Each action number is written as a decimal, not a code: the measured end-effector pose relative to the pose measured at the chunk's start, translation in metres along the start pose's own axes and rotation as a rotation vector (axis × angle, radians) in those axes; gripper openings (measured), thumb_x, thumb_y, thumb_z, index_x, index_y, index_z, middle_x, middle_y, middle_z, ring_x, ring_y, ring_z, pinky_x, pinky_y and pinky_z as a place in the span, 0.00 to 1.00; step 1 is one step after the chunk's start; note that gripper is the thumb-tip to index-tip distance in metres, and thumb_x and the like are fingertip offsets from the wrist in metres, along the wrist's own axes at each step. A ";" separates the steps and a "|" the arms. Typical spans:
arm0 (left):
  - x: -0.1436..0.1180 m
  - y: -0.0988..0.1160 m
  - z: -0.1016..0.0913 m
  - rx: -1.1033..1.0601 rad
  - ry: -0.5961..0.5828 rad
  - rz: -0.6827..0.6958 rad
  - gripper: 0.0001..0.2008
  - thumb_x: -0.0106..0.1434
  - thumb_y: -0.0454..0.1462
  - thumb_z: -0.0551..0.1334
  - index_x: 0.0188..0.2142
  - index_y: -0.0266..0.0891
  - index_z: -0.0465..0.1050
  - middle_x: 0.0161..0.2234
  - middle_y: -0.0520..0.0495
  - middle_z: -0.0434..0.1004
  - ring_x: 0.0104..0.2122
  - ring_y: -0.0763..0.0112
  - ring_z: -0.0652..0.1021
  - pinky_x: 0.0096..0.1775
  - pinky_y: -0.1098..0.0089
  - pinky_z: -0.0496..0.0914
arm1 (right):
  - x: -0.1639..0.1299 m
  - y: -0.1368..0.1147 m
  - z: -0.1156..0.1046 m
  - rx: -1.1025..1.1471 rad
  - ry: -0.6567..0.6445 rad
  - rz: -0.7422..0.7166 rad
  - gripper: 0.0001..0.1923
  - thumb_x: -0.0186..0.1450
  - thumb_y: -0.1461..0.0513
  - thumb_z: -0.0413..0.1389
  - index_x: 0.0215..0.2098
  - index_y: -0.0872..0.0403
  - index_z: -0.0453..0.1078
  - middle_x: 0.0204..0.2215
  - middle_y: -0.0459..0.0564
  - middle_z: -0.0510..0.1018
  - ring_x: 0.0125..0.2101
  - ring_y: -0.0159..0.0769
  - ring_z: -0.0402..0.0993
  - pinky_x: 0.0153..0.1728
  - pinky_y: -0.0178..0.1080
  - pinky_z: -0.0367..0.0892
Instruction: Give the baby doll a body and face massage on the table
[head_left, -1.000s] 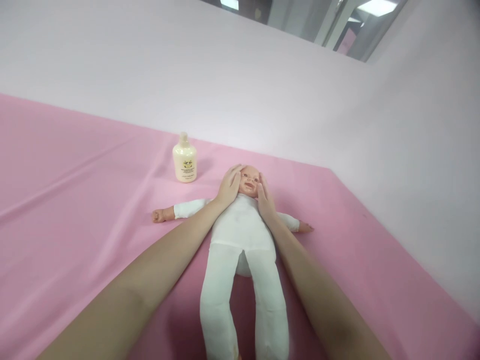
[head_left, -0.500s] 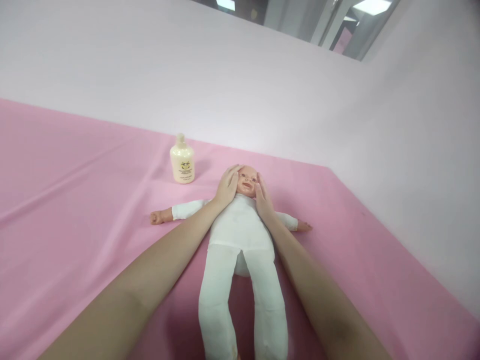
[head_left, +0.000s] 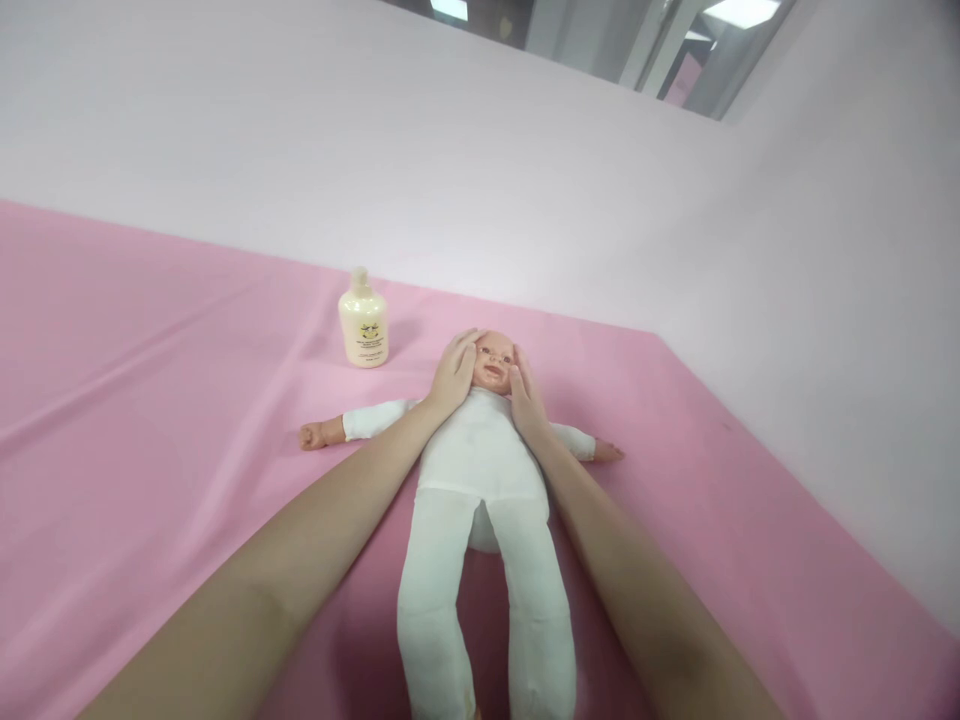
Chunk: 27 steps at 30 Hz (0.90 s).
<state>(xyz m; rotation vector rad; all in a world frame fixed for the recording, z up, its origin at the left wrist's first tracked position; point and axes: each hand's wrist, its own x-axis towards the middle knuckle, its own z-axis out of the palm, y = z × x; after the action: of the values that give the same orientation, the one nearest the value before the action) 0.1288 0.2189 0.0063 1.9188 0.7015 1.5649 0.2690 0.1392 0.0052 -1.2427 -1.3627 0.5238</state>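
Observation:
A baby doll (head_left: 484, 445) with a white cloth body lies on its back, its arms spread out to the sides. My left hand (head_left: 454, 372) rests flat along the left side of the doll's head, fingers stretched upward. Against the opposite side of the head (head_left: 493, 362), my right hand (head_left: 527, 388) lies with its fingers straight too. Between them the doll's front stays visible, while my palms hide its cheeks and ears. Neither hand is closed around anything.
A pale yellow lotion bottle (head_left: 364, 325) stands upright beyond the doll's outstretched left-side arm. Pink cloth (head_left: 187, 390) with some creases covers the surface. A white wall (head_left: 300, 150) rises behind and to the right, with a window (head_left: 585, 40) at the top.

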 end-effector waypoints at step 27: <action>0.000 0.001 0.000 0.007 -0.002 -0.010 0.23 0.72 0.46 0.43 0.55 0.42 0.68 0.58 0.44 0.68 0.61 0.68 0.66 0.65 0.59 0.58 | 0.001 0.003 0.001 0.017 0.012 0.000 0.32 0.69 0.44 0.42 0.67 0.46 0.49 0.68 0.43 0.53 0.67 0.34 0.48 0.68 0.45 0.44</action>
<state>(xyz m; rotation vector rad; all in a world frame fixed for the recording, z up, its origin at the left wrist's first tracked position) 0.1284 0.2187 0.0068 1.9187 0.7152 1.5561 0.2696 0.1419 0.0027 -1.2303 -1.3454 0.5267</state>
